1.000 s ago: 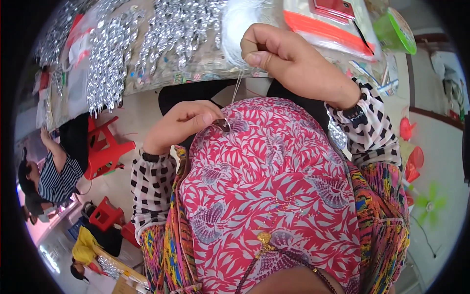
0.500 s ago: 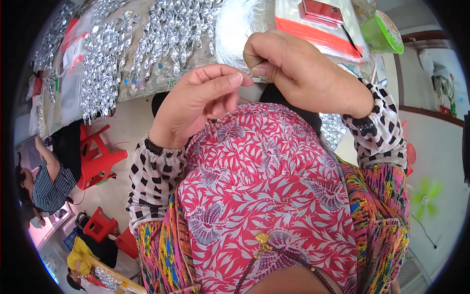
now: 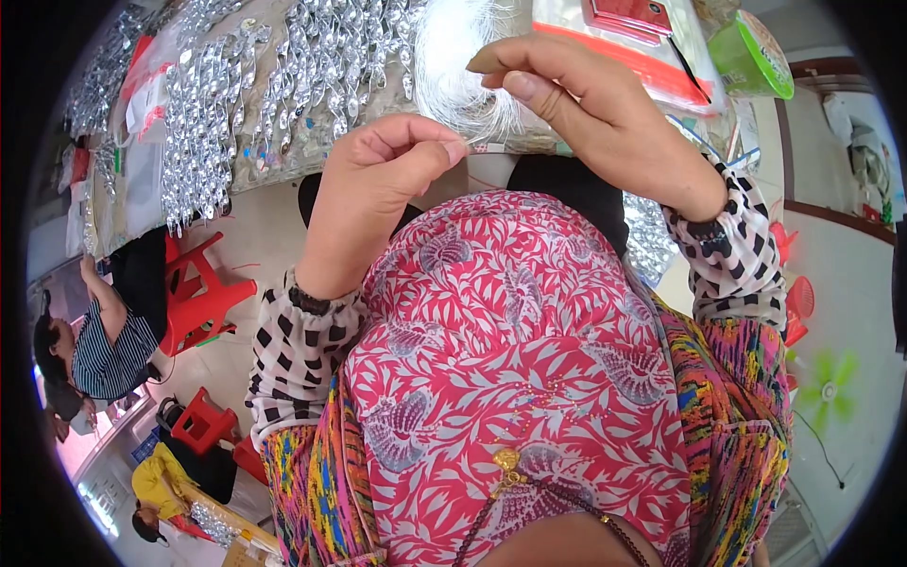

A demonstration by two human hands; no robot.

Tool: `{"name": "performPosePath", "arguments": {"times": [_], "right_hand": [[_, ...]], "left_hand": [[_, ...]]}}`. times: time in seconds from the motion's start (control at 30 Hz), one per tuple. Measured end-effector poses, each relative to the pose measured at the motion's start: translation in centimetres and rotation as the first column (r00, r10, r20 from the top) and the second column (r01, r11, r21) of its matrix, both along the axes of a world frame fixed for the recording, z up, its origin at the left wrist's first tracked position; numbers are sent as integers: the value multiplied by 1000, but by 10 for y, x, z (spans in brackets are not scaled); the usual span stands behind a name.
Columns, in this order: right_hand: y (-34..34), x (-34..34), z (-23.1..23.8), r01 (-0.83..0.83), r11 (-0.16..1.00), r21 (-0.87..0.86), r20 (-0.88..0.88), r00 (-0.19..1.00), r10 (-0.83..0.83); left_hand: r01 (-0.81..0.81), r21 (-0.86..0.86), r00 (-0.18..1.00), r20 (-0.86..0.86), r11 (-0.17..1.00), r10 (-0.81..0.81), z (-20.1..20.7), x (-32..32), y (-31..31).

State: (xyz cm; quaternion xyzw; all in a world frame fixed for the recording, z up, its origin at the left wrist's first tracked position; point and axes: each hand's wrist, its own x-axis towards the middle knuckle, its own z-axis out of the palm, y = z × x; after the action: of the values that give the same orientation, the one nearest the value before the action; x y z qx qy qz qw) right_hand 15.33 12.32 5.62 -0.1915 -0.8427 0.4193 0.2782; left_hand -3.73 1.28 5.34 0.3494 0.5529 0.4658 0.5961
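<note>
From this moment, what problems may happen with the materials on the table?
The loose white threads lie crossing one another, so they might tangle, or catch on the right hand, which is close to them in this view. The silver strands at the left reach over the edge of the table, so a bump might drag some off.

Without legible words or numbers, faint print on a green tub at the right end of the counter, too small to read, red marks on a white packet at left, too blurred to make out
</note>
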Motion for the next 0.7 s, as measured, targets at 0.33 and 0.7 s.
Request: {"name": "performPosePath", "arguments": {"times": [0.33, 0.7], "right_hand": [[-14, 1, -8, -104, 826, 555, 199, 980, -10], [-5, 2, -19, -205, 975, -82, 153, 964, 216]], "left_hand": [[30, 155, 974, -227, 987, 6, -15, 5, 0], [166, 136, 963, -234, 977, -131, -13, -10, 0]]}}
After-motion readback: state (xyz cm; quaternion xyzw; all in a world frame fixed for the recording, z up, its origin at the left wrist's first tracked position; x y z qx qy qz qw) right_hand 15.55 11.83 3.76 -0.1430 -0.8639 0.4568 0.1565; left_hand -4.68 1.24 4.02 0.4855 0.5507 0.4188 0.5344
